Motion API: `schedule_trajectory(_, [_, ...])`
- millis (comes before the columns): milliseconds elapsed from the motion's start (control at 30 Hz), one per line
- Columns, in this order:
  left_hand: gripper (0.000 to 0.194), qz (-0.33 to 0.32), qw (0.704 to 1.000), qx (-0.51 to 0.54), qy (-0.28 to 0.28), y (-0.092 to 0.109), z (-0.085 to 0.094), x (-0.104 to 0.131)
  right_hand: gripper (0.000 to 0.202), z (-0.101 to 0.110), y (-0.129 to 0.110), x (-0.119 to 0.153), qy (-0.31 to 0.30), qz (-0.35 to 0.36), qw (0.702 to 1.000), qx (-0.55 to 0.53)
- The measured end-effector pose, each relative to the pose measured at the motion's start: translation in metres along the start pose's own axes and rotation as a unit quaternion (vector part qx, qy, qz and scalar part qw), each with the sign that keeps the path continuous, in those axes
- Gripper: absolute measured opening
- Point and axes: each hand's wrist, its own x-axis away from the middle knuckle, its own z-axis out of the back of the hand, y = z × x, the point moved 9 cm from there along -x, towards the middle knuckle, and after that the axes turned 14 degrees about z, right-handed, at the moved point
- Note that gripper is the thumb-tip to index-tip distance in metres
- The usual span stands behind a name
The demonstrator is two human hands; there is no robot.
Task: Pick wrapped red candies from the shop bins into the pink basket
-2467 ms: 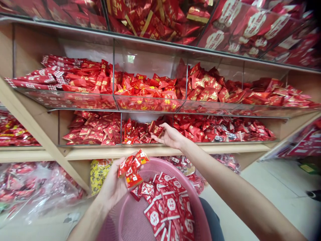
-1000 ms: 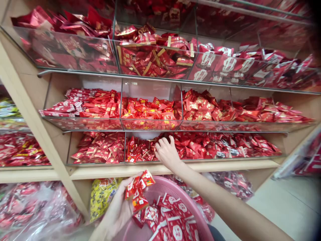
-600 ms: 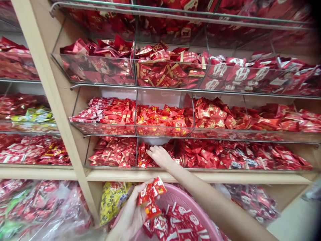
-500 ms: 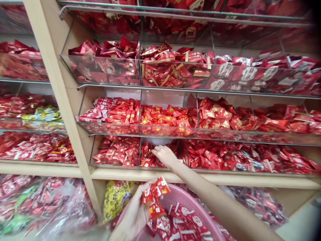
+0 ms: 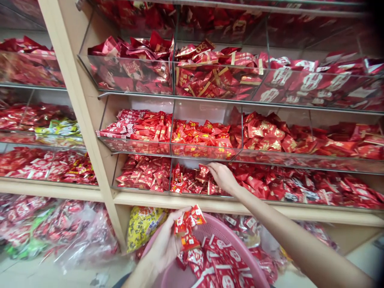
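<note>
- Shifted right hand [image 5: 224,178] rightward and up over lower bin [image 5: 190,163] since the earlier frame, now seemingly pinching red packet [image 5: 203,172] between fingers.
- Holding orange-red packets [image 5: 189,241] in left hand [image 5: 168,243], fingers curled round them, over pink basket [image 5: 220,229].
- Probably light, slick and crinkly, perhaps breakable inside; best pinched by wrapper ends.

The digits "20" can be read on one upper red packet [image 5: 198,55].
</note>
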Motion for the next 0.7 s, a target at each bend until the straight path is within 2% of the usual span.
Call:
schedule_trajectory(100, [0.041,-0.002,1.000,-0.008,0.000,0.000,-0.001,0.000,0.030,0.002,0.024,0.009,-0.021,-0.063,0.998,-0.018])
schedule_trajectory(200, [0.039,-0.007,1.000,-0.018,0.000,0.001,-0.001,-0.001,0.031,0.008,0.036,0.018,-0.042,-0.116,0.992,0.013])
schedule_trajectory(300, [0.037,-0.014,1.000,-0.025,0.008,0.002,-0.001,0.000,0.031,0.012,0.035,0.026,-0.087,-0.141,0.983,0.082])
schedule_trajectory(433, [0.041,-0.008,0.999,-0.042,0.029,0.002,0.002,0.001,0.031,0.011,0.025,0.030,-0.140,-0.137,0.969,0.150])
schedule_trajectory(700, [0.041,-0.001,0.999,-0.036,0.015,0.001,0.002,0.000,0.033,0.008,0.027,0.032,-0.141,-0.149,0.967,0.152])
